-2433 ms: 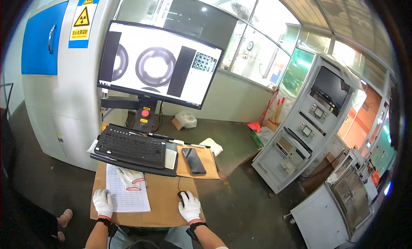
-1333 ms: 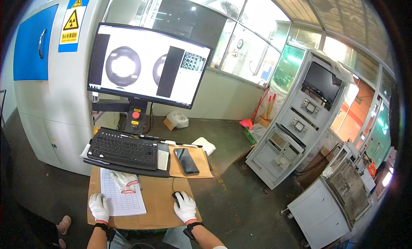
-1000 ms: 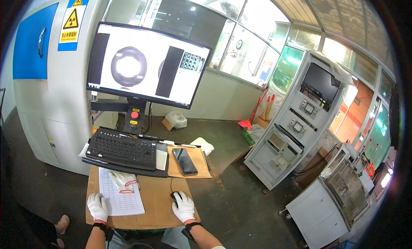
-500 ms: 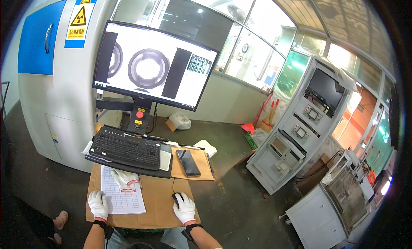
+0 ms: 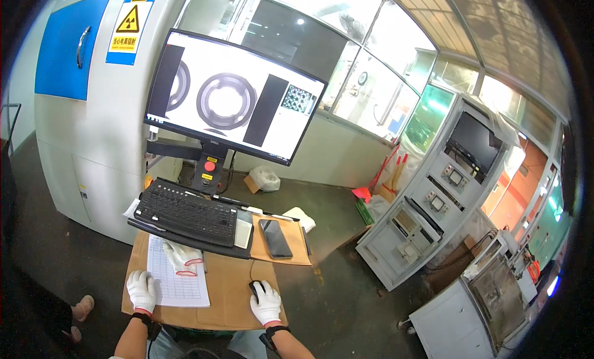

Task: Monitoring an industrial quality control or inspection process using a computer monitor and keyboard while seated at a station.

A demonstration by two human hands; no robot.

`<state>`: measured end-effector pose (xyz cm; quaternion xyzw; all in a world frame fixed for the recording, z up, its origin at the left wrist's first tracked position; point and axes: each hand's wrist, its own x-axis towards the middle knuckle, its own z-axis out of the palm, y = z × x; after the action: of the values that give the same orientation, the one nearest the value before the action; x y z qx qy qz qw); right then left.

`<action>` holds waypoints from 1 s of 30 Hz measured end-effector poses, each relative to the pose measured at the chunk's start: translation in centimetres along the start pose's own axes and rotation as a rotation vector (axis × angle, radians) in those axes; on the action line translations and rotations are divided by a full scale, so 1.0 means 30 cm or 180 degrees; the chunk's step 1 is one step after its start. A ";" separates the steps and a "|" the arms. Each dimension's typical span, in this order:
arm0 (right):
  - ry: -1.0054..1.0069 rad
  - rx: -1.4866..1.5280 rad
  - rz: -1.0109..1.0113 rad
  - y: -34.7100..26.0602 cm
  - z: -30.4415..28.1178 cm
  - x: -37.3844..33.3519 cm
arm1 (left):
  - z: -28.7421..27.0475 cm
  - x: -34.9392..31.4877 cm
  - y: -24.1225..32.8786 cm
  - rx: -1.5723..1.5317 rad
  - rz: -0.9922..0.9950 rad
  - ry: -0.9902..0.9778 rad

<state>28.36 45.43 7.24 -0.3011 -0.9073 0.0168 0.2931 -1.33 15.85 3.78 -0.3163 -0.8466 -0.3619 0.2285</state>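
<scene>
My right hand (image 5: pixel 266 303), in a white knit glove, rests over a black computer mouse (image 5: pixel 256 290), its fingers curved round it. My left hand (image 5: pixel 142 291), gloved the same way, lies flat with fingers stretched at the left edge of a printed table sheet (image 5: pixel 179 294). A loose pair of white gloves (image 5: pixel 183 259) lies on top of that sheet. Beyond it, a black keyboard (image 5: pixel 185 212) sits on a tray. The tilted monitor (image 5: pixel 263 111) above displays grey ring shapes on white.
Cardboard (image 5: pixel 232 291) covers the worktop. A phone (image 5: pixel 275 238) lies on a brown folder right of the keyboard. A red button (image 5: pixel 210 166) sits below the monitor. Left stands a large machine cabinet (image 5: pixel 111 142); right, a grey instrument rack (image 5: pixel 402 235). A person's foot (image 5: pixel 83 307) shows lower left.
The whole view has shifted slightly, so the monitor and machine appear further right. The inner hole of the large on-screen ring looks rounder. Both hands stay in place.
</scene>
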 end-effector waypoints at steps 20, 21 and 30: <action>0.0006 -0.0095 0.0039 0.009 0.005 -0.010 | -0.013 0.013 0.022 -0.0022 -0.0023 0.0028; -0.0015 -0.0076 0.0024 0.009 0.009 -0.007 | -0.013 0.015 0.022 -0.0044 -0.0027 0.0024; -0.0005 -0.0067 -0.0019 0.007 0.005 -0.004 | 0.004 0.001 -0.001 -0.0041 -0.0086 -0.0085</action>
<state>28.49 45.55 7.01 -0.3014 -0.9085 0.0066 0.2893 -1.39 15.95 3.72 -0.3111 -0.8514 -0.3662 0.2102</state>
